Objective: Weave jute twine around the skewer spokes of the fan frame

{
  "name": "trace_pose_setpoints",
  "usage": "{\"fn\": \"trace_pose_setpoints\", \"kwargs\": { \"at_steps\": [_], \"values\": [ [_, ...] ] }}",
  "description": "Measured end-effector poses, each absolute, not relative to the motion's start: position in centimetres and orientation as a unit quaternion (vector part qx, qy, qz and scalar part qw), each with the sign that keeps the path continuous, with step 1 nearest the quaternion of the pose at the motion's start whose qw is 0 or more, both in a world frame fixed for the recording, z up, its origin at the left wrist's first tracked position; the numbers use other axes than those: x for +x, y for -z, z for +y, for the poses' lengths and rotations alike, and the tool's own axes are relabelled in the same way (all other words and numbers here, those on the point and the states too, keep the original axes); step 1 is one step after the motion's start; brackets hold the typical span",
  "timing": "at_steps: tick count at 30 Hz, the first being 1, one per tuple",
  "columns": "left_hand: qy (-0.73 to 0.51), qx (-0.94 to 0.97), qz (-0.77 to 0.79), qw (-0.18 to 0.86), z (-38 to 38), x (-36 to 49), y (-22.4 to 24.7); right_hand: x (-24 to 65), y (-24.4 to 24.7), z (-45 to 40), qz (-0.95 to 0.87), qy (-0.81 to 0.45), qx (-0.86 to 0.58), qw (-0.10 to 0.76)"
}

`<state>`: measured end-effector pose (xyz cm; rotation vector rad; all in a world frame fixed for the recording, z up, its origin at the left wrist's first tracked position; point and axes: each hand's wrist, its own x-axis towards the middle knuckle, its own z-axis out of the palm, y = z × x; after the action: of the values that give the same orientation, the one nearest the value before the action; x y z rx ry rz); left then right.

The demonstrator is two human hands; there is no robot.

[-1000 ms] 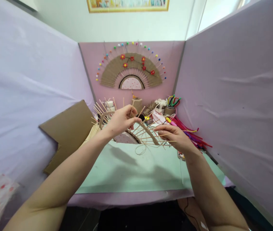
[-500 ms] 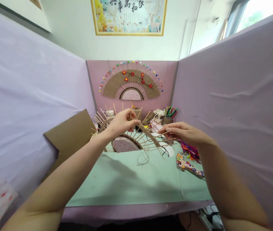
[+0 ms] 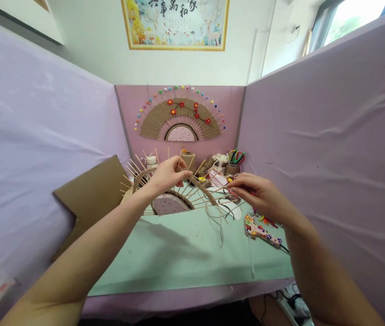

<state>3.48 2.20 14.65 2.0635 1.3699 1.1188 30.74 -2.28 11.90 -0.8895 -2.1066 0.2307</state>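
A half-round fan frame of thin wooden sticks [image 3: 197, 207] is held up above the table. Brown twine [image 3: 206, 192] is woven in a band across the sticks, and a dotted half-circle piece [image 3: 170, 204] forms its base. My left hand [image 3: 170, 174] is closed on the frame at the top of the woven band. At the frame's right side, my right hand [image 3: 255, 192] has its thumb and fingers pinched together by the stick tips; what lies between them is too small to make out. A loose loop of twine [image 3: 221, 235] hangs below the frame's right end.
A finished fan [image 3: 151, 120] with red flowers hangs on the pink back panel. Brown cardboard [image 3: 90, 194] leans at left. A patterned glue gun [image 3: 262, 233] lies at right. Twine spools [image 3: 188, 160] and a pot of scissors [image 3: 235, 163] stand behind.
My right hand has gone from loosely extended fingers to a pinch by the stick tips. The loose twine loop now hangs lower and further right. My left hand keeps its hold.
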Motion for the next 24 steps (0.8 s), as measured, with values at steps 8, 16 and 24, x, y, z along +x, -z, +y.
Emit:
{"fn": "trace_pose_setpoints", "kwargs": {
  "at_steps": [8, 16, 24],
  "values": [
    [-0.410, 0.745, 0.467, 0.241, 1.4, 3.3, -14.6, 32.5, -10.6, -0.4, -0.800, -0.295, -0.355, 0.383],
    [-0.437, 0.737, 0.429, 0.285, 0.2, 3.5, -15.9, 29.0, -5.7, 3.4, -0.662, -0.569, -0.342, 0.348],
    [-0.479, 0.703, 0.445, 0.280, 0.9, 2.9, -16.9, 26.1, -2.6, 2.5, -0.615, -0.482, -0.292, 0.552]
  ]
}}
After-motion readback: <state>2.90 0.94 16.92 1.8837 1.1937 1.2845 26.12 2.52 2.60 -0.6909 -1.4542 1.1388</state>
